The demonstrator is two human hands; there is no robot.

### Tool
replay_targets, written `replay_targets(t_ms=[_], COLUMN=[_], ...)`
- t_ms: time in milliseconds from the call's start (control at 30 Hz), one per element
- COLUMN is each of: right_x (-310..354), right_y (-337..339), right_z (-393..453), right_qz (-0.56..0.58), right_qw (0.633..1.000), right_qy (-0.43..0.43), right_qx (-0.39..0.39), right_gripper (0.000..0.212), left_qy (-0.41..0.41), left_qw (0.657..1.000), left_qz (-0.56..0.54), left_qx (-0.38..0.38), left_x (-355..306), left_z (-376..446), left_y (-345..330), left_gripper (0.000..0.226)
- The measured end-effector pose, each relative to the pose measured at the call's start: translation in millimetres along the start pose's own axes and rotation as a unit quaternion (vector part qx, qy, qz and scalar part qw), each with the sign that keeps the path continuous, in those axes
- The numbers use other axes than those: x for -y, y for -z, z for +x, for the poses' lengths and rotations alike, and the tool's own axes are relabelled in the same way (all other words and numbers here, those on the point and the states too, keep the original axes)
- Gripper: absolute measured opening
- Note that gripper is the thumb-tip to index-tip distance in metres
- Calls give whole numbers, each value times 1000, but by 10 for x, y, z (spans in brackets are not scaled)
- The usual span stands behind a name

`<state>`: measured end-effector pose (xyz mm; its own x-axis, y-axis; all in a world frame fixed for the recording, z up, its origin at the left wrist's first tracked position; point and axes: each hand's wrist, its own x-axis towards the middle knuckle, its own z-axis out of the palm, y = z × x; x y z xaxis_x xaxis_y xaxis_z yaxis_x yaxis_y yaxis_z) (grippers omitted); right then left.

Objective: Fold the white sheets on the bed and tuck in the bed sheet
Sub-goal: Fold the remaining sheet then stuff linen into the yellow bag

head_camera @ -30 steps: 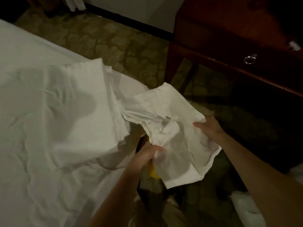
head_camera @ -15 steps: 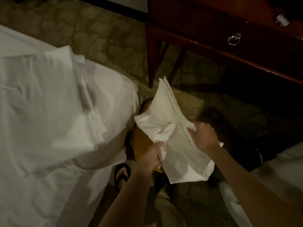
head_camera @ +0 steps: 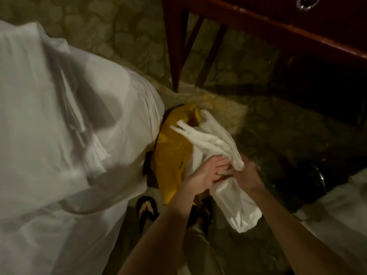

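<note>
A folded white sheet (head_camera: 39, 108) lies on the bed (head_camera: 123, 108). Right of the bed, the left hand (head_camera: 204, 173) lies flat with straight fingers against a small white cloth (head_camera: 222, 155); the right hand (head_camera: 247, 175) grips its bunched middle. No writing is legible.

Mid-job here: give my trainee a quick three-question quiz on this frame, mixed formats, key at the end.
1. True or false: the small white sheet lies flat on the bed.
2. Which hand shows straight fingers against the sheet: A) left hand, B) right hand?
3. Fill in: the bag on the floor beside the bed is ____.

Key: 1 false, it is held up off the bed, over the floor; 2 A; 3 yellow.
</note>
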<state>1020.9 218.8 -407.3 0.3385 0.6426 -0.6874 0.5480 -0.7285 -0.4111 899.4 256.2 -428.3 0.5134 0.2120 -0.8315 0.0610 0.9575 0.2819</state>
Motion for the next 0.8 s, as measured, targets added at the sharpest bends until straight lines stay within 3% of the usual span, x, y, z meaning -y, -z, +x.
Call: replay_targets(t_ms=[33,100,167,233,300,467,633,733,800], right_x=[-49,-139,-203,-272,-309,-202,38,126,96], right_y=[15,42,64,65,38,-138,-339,-451,-530], right_z=[-2,-19,-26,12,72,252,435,482,463], right_qz=[1,-36,-51,-22,11,56,76,77,52], right_qw=[1000,997,995,995,995,994,986,983,986], right_qy=[-14,-48,-64,-68,-60,1,121,153,148], right_qx=[-18,-42,-60,-66,-77,-89,-87,-71,-61], right_gripper=[52,45,40,43,47,51,55,56,58], left_qy=[-8,-54,-85,-58,-14,48,97,101,53], left_qw=[998,974,889,794,745,742,668,717,739], left_qz=[55,173,365,547,628,634,717,655,607], left_qx=[-15,-140,-262,-260,-223,-211,-175,-218,-287], left_x=[-24,-17,43,144,194,289,399,439,397], left_z=[18,136,294,478,622,928,1072,1067,956], left_y=[33,194,450,701,876,1106,1245,1485,1639], left_gripper=[38,25,26,31,35,37,71,71,69])
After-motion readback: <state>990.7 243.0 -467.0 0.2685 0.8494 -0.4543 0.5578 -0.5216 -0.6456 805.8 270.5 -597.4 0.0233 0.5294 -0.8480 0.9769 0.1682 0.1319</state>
